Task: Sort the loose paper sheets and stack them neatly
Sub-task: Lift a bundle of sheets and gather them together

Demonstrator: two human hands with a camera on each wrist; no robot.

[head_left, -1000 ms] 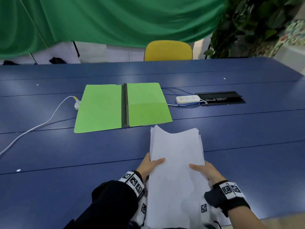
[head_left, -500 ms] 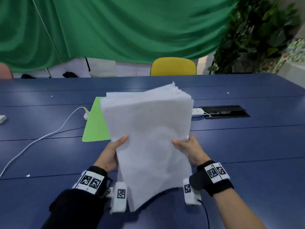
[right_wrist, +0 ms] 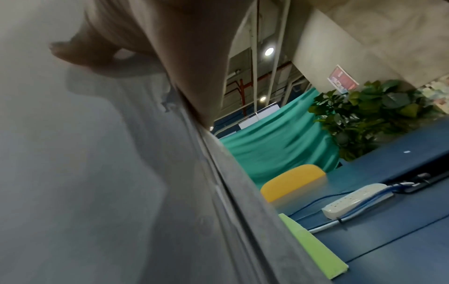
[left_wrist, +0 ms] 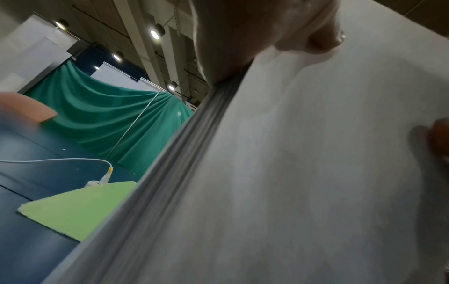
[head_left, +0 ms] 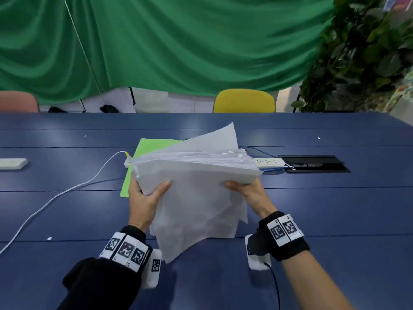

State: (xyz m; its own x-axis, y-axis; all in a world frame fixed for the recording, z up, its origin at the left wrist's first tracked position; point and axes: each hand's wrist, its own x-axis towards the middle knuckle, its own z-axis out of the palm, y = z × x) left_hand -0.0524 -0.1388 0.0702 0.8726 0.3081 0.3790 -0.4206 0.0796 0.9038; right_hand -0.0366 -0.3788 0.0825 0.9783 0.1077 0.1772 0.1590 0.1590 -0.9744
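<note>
Paper stack (head_left: pixel 196 186): a thick white bundle held up off the desk (head_left: pixel 67 211), just in front of the green folder (head_left: pixel 154 146) and tilted so its upper edge faces the head camera; one sheet stands proud at that upper edge, and the lower corners hang unevenly.
Left hand (head_left: pixel 145 198): grips the stack's left side, thumb across the near face, the other fingers behind the paper.
Right hand (head_left: pixel 250 193): grips the right side the same way, thumb on the near face.
Step in hand: likely squaring the gathered sheets; the edges are not yet flush.
Next move: probably lower the bundle and tap an edge on the desk in front of the folder, grip eased so the stray sheet can slide level.
Hidden: the fingers behind the stack; most of the folder, of which only its left part and far edge show; part of the power strip (head_left: pixel 270 162) to the folder's right.
Hard to make out: both wrist views are blurred and filled by paper; whether the sheets carry print cannot be told.
</note>
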